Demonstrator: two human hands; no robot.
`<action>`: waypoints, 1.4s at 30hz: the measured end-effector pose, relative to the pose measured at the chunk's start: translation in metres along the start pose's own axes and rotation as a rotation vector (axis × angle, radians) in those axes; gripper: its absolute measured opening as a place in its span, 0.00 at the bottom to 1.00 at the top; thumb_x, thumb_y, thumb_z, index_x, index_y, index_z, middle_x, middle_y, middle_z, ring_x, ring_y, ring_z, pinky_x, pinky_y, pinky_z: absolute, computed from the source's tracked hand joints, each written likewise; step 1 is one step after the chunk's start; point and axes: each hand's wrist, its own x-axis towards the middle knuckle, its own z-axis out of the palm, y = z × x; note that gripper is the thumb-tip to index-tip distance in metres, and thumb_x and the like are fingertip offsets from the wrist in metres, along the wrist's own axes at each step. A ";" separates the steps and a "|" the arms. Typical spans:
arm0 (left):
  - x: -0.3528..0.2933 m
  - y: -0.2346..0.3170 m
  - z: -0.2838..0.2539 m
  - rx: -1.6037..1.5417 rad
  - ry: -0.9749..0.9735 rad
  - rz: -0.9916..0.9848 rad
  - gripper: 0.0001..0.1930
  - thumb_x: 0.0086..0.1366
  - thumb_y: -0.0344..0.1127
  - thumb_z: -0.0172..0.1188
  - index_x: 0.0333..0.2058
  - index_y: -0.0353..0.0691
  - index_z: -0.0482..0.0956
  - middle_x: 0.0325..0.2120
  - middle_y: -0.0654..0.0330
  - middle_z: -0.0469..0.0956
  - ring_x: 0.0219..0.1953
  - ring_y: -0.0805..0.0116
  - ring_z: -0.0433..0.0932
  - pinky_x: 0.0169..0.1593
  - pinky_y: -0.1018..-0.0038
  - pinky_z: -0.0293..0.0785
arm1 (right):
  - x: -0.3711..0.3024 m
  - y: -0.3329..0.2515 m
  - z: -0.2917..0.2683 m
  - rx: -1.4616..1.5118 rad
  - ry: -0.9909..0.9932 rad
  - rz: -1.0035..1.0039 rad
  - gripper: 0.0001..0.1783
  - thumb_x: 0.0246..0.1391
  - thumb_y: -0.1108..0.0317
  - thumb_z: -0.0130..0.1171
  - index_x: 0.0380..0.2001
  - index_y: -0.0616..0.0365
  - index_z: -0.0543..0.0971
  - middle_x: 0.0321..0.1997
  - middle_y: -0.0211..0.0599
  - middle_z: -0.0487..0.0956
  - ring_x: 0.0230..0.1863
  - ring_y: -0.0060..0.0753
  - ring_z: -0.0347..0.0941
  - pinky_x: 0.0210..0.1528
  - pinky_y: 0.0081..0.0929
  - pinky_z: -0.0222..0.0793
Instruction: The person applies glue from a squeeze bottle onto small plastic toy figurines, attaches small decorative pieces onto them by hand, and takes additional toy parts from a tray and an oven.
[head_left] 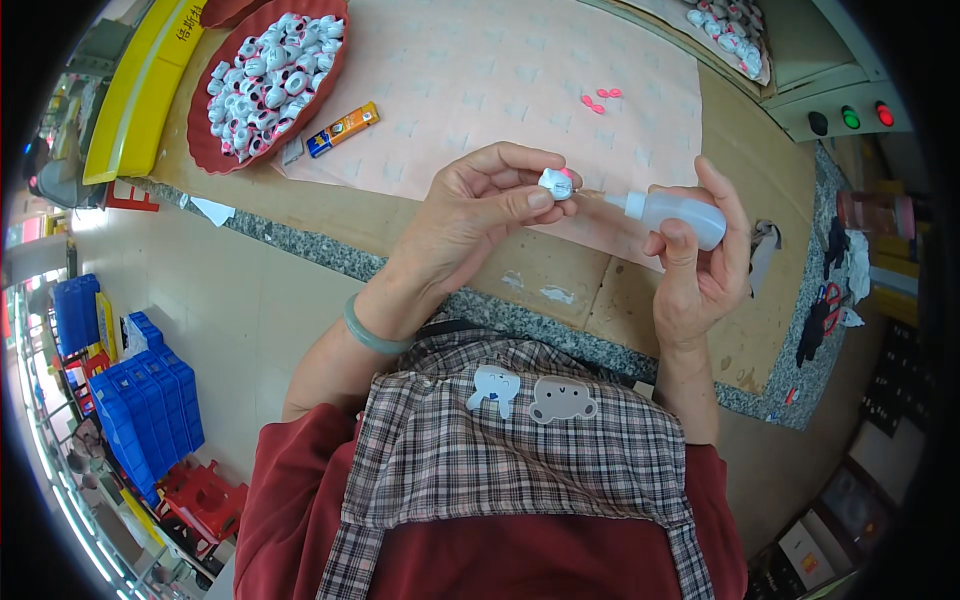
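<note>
Between its thumb and fingers, my left hand [475, 205] pinches a small white cat-head figurine [557, 184] with a pink piece at its top. My right hand [705, 265] grips a translucent squeeze bottle [685, 220], tipped so its thin nozzle points left at the figurine. Nozzle and figurine are very close; whether they touch I cannot tell. On the pale pink sheet [450, 90] beyond my hands lie small bright pink bow-shaped pieces [598, 101]. A scalloped red tray [205, 135] at the far left holds a heap of similar white figurines [270, 85].
An orange and blue narrow packet [343, 130] lies beside the tray. Yellow edging [140, 100] runs along the far left. Scissors with red handles [832, 308] rest on the granite edge at right. A machine panel with coloured buttons [850, 117] stands far right. Blue crates [150, 400] sit at left.
</note>
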 end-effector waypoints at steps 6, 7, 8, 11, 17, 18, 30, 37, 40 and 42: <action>0.000 -0.002 -0.002 0.008 -0.001 0.009 0.15 0.58 0.28 0.60 0.44 0.34 0.73 0.41 0.49 0.77 0.41 0.64 0.78 0.46 0.75 0.75 | -0.001 0.000 -0.001 -0.046 -0.013 0.014 0.22 0.55 0.70 0.56 0.52 0.67 0.68 0.34 0.40 0.77 0.23 0.16 0.67 0.24 0.12 0.65; 0.000 -0.002 -0.003 0.008 -0.001 0.008 0.15 0.58 0.28 0.60 0.44 0.34 0.73 0.41 0.49 0.77 0.41 0.64 0.78 0.46 0.75 0.75 | -0.001 -0.001 -0.001 -0.036 -0.004 0.018 0.21 0.54 0.72 0.57 0.51 0.67 0.69 0.32 0.39 0.77 0.23 0.17 0.68 0.24 0.12 0.65; 0.000 -0.002 -0.003 0.005 -0.004 0.006 0.15 0.58 0.28 0.60 0.44 0.34 0.73 0.41 0.49 0.77 0.41 0.64 0.78 0.46 0.75 0.75 | -0.001 -0.001 -0.001 -0.037 -0.004 0.018 0.21 0.54 0.72 0.57 0.51 0.67 0.69 0.32 0.39 0.77 0.23 0.17 0.68 0.24 0.12 0.65; 0.000 -0.003 -0.004 -0.003 -0.008 0.002 0.15 0.58 0.28 0.60 0.44 0.34 0.74 0.41 0.49 0.77 0.41 0.64 0.78 0.46 0.74 0.75 | -0.001 -0.001 0.000 -0.032 0.000 0.026 0.21 0.54 0.72 0.57 0.51 0.67 0.69 0.32 0.39 0.77 0.23 0.17 0.68 0.24 0.12 0.65; 0.000 -0.002 -0.002 -0.022 0.018 -0.007 0.14 0.58 0.24 0.58 0.43 0.32 0.73 0.38 0.51 0.78 0.40 0.65 0.78 0.47 0.73 0.76 | -0.002 0.001 -0.002 -0.063 -0.030 0.027 0.23 0.57 0.68 0.54 0.53 0.67 0.66 0.37 0.42 0.77 0.22 0.14 0.66 0.23 0.09 0.60; 0.000 -0.002 -0.001 -0.034 0.029 -0.011 0.13 0.58 0.22 0.57 0.43 0.31 0.73 0.36 0.52 0.78 0.39 0.65 0.78 0.47 0.72 0.76 | -0.002 0.001 -0.002 -0.066 -0.031 0.035 0.22 0.57 0.68 0.54 0.53 0.67 0.66 0.37 0.41 0.77 0.22 0.14 0.66 0.22 0.09 0.60; 0.000 -0.002 -0.007 0.010 0.013 0.018 0.15 0.58 0.26 0.59 0.44 0.34 0.73 0.41 0.49 0.77 0.41 0.65 0.78 0.45 0.75 0.76 | -0.001 0.001 -0.002 -0.097 -0.034 0.030 0.22 0.57 0.69 0.54 0.53 0.67 0.67 0.37 0.41 0.77 0.23 0.14 0.65 0.22 0.09 0.59; -0.001 -0.001 -0.005 0.026 0.056 0.018 0.14 0.57 0.24 0.58 0.43 0.33 0.74 0.39 0.52 0.78 0.40 0.66 0.78 0.46 0.74 0.75 | 0.000 0.002 -0.002 -0.099 -0.042 0.029 0.22 0.57 0.69 0.54 0.52 0.67 0.67 0.36 0.41 0.77 0.23 0.14 0.65 0.22 0.09 0.59; -0.001 0.000 -0.004 0.026 0.070 0.013 0.13 0.57 0.22 0.58 0.43 0.32 0.74 0.37 0.54 0.78 0.39 0.67 0.78 0.47 0.73 0.75 | 0.000 0.003 -0.002 -0.094 -0.040 0.032 0.22 0.56 0.69 0.54 0.52 0.67 0.67 0.36 0.40 0.77 0.22 0.14 0.65 0.22 0.09 0.58; -0.001 0.000 -0.004 0.037 0.074 0.016 0.13 0.57 0.22 0.58 0.43 0.32 0.74 0.37 0.54 0.78 0.39 0.67 0.78 0.46 0.73 0.75 | 0.000 0.003 -0.001 -0.082 -0.039 0.033 0.21 0.56 0.70 0.54 0.52 0.67 0.67 0.36 0.40 0.77 0.22 0.14 0.65 0.22 0.09 0.58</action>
